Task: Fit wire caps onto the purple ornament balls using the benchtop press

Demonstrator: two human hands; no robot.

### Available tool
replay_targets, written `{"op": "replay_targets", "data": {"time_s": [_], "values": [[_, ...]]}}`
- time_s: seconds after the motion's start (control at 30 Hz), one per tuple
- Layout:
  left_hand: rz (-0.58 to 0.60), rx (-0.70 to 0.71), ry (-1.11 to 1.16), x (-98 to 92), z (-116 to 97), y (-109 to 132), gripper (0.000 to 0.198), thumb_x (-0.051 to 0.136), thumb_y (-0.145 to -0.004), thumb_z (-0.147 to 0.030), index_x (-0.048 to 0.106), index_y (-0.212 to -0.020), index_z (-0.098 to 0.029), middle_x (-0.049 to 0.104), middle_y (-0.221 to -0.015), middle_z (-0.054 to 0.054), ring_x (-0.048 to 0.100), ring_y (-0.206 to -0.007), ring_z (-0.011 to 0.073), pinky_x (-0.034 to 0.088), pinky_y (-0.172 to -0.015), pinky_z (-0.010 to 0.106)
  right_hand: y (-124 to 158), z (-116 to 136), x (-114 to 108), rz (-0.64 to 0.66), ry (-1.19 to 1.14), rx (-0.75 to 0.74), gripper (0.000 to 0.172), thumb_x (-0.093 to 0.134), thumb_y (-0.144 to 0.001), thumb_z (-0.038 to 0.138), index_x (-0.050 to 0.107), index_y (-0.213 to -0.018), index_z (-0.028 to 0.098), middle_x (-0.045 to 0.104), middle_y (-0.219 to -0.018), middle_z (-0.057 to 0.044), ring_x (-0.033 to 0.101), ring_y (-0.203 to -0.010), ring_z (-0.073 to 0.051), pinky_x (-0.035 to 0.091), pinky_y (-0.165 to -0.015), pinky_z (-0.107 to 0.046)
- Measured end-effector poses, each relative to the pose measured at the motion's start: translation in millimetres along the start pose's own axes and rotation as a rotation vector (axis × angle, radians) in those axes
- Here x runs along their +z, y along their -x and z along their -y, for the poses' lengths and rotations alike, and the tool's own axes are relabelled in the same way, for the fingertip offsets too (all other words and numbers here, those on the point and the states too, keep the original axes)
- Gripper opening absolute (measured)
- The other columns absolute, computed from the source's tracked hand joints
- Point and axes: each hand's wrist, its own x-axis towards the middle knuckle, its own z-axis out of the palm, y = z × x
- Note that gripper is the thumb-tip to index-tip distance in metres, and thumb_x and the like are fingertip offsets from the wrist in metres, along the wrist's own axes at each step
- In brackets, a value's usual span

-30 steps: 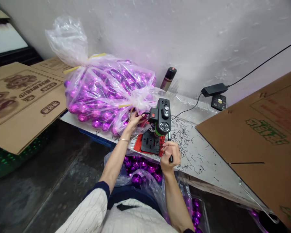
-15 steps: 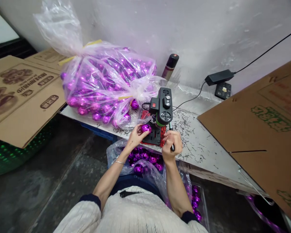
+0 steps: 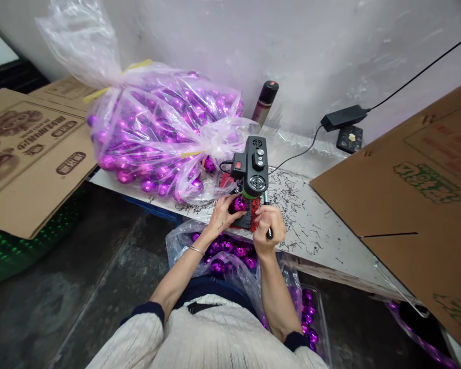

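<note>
A shiny purple ball ornament (image 3: 239,204) is pinched in my left hand (image 3: 222,214), right under the head of a small black bench drill press (image 3: 256,166). My right hand (image 3: 269,225) is closed round the black-handled lever (image 3: 269,233) at the machine's right side. The machine's dark base (image 3: 243,220) lies on a red mat (image 3: 255,212). Whether the ball touches the tool above it is hidden by the head.
Clear plastic bags of purple balls (image 3: 165,128) fill the table's left side. Dark thin shavings litter the white tabletop (image 3: 330,246). A spray can (image 3: 265,102), power adapter (image 3: 343,118) and cardboard box (image 3: 407,195) stand near. An open bag of balls (image 3: 217,266) sits at my lap.
My left hand has moved the ball right, from beside the machine to under its head. My right hand stays on the lever. The whole view has shifted slightly.
</note>
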Motion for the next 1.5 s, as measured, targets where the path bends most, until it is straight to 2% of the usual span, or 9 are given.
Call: {"op": "replay_targets", "data": {"time_s": [0.1, 0.27, 0.7, 0.9, 1.07, 1.4, 1.5], "values": [[-0.019, 0.037, 0.027, 8.6, 4.3, 4.7, 0.063, 0.083, -0.085, -0.045, 0.063, -0.138, -0.02, 0.07, -0.134, 0.014, 0.065, -0.126, 0.0305, 0.05, -0.111, 0.047, 0.0, 0.7, -0.2, -0.003, 0.009, 0.007, 0.025, 0.048, -0.098, 0.012, 0.057, -0.077, 0.022, 0.062, -0.071, 0.0, 0.062, -0.069, -0.015, 0.048, -0.065, -0.031], [-0.037, -0.009, 0.022, 15.5, 8.5, 10.6, 0.066, 0.081, -0.086, -0.049, 0.06, -0.141, -0.021, 0.07, -0.137, 0.014, 0.066, -0.127, 0.0306, 0.047, -0.115, 0.049, 6.1, -1.4, 0.4, -0.006, -0.002, 0.023, 0.026, 0.047, -0.099, 0.014, 0.057, -0.077, 0.022, 0.062, -0.074, 0.0, 0.062, -0.071, -0.015, 0.048, -0.065, -0.03], [-0.033, -0.048, 0.055, 15.4, 10.5, 13.1, 0.068, 0.085, -0.083, -0.043, 0.06, -0.141, -0.019, 0.07, -0.136, 0.014, 0.066, -0.128, 0.0316, 0.051, -0.113, 0.049, 28.5, -14.5, 5.5, -0.028, -0.05, 0.036, 0.028, 0.044, -0.104, 0.024, 0.057, -0.079, 0.022, 0.062, -0.078, -0.001, 0.06, -0.067, -0.014, 0.049, -0.063, -0.031], [-0.02, -0.054, 0.033, 13.8, 8.6, 12.9, 0.068, 0.085, -0.083, -0.042, 0.06, -0.142, -0.02, 0.07, -0.138, 0.014, 0.065, -0.131, 0.032, 0.049, -0.116, 0.05, 34.4, -17.1, 10.9, -0.066, -0.024, 0.051, 0.032, 0.041, -0.106, 0.029, 0.055, -0.078, 0.023, 0.062, -0.077, 0.0, 0.061, -0.065, -0.014, 0.054, -0.072, -0.036], [-0.017, -0.059, 0.025, 13.3, 8.1, 12.8, 0.067, 0.085, -0.083, -0.042, 0.061, -0.141, -0.02, 0.07, -0.137, 0.013, 0.065, -0.131, 0.032, 0.048, -0.117, 0.051, 38.0, -21.7, 14.7, -0.109, 0.002, 0.001, 0.032, 0.04, -0.106, 0.028, 0.053, -0.077, 0.023, 0.061, -0.077, 0.001, 0.061, -0.064, -0.012, 0.056, -0.077, -0.036], [-0.011, -0.052, 0.035, 13.5, 10.4, 11.3, 0.065, 0.083, -0.084, -0.042, 0.059, -0.141, -0.021, 0.07, -0.137, 0.013, 0.066, -0.129, 0.0309, 0.048, -0.116, 0.051, 39.8, -28.5, 16.3, -0.086, -0.061, -0.017, 0.031, 0.037, -0.107, 0.028, 0.052, -0.08, 0.024, 0.059, -0.078, 0.001, 0.06, -0.066, -0.013, 0.052, -0.073, -0.035], [-0.011, -0.044, 0.04, 13.3, 10.5, 11.5, 0.064, 0.082, -0.085, -0.04, 0.059, -0.142, -0.021, 0.071, -0.135, 0.013, 0.067, -0.127, 0.0302, 0.049, -0.115, 0.05, 43.1, -32.4, 16.1, -0.049, -0.022, -0.077, 0.029, 0.038, -0.106, 0.025, 0.051, -0.08, 0.024, 0.059, -0.078, 0.001, 0.061, -0.068, -0.013, 0.052, -0.074, -0.033]]}}
